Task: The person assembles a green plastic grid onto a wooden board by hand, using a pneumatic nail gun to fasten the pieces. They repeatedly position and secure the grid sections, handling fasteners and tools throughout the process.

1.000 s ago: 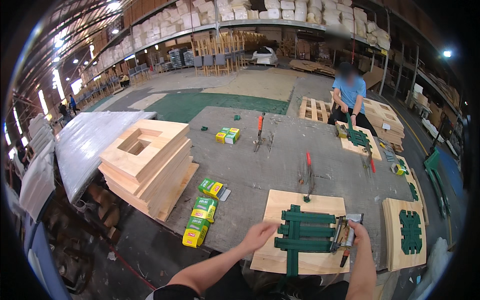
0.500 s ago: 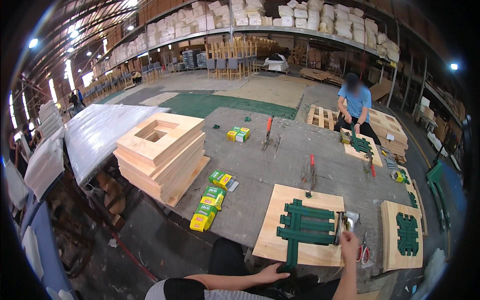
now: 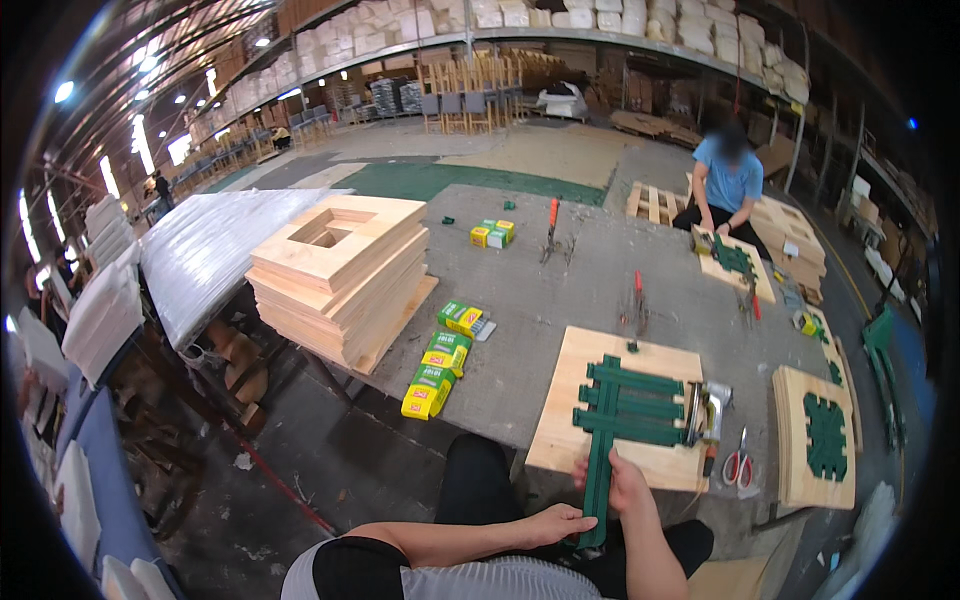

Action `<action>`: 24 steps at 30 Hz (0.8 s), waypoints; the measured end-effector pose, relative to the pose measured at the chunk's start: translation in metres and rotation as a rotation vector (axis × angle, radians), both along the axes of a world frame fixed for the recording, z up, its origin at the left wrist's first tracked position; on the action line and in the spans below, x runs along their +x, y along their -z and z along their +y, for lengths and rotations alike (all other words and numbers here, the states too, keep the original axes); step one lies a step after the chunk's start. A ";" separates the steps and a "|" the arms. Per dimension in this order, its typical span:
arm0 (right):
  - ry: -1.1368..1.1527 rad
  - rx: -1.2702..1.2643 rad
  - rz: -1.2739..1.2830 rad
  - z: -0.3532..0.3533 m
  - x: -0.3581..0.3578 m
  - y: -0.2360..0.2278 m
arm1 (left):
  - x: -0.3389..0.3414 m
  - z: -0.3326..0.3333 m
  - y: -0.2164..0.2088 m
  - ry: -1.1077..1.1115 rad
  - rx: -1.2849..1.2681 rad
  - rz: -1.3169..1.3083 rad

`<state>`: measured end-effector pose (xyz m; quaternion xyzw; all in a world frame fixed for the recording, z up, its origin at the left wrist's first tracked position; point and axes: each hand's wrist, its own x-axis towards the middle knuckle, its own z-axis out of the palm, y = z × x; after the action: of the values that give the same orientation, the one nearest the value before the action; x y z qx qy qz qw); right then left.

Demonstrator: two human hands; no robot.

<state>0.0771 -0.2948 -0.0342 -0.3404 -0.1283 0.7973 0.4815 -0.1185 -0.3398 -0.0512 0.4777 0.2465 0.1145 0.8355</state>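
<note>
Behind the grey, scuffed tabletop [image 3: 510, 375], a long shelf [image 3: 560, 33] is loaded with white bundles [image 3: 605, 18]. At the near right, a pale wooden board [image 3: 560, 430] is crossed by three green straps [image 3: 645, 408], and a lengthwise strap [image 3: 598, 480] is extended past the board's near edge. Its near end is pinched by the grip of the left hand [image 3: 560, 522], while the same strip is clasped slightly farther up by the right hand [image 3: 632, 485]. On the board's right edge a staple gun [image 3: 713, 408] is laid, with scissors [image 3: 739, 467] placed just beside. Yellow-and-green boxes [image 3: 446, 352] are lined up left, near stacked wooden frames [image 3: 335, 290].
</note>
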 end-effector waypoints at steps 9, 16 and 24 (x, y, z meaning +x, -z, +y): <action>0.139 -0.215 -0.281 0.014 -0.020 0.006 | -0.030 0.035 -0.031 -0.126 1.093 0.442; 0.159 -0.204 -0.451 0.003 -0.032 -0.009 | -0.002 0.085 -0.040 -0.054 1.688 0.535; 0.251 -0.152 -0.576 -0.042 -0.056 0.011 | 0.014 0.108 -0.025 0.101 1.838 0.481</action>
<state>0.0214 -0.3371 -0.0449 -0.6003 -0.1565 0.6099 0.4932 -0.1049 -0.2314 -0.0266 0.9687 0.2044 0.1260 0.0636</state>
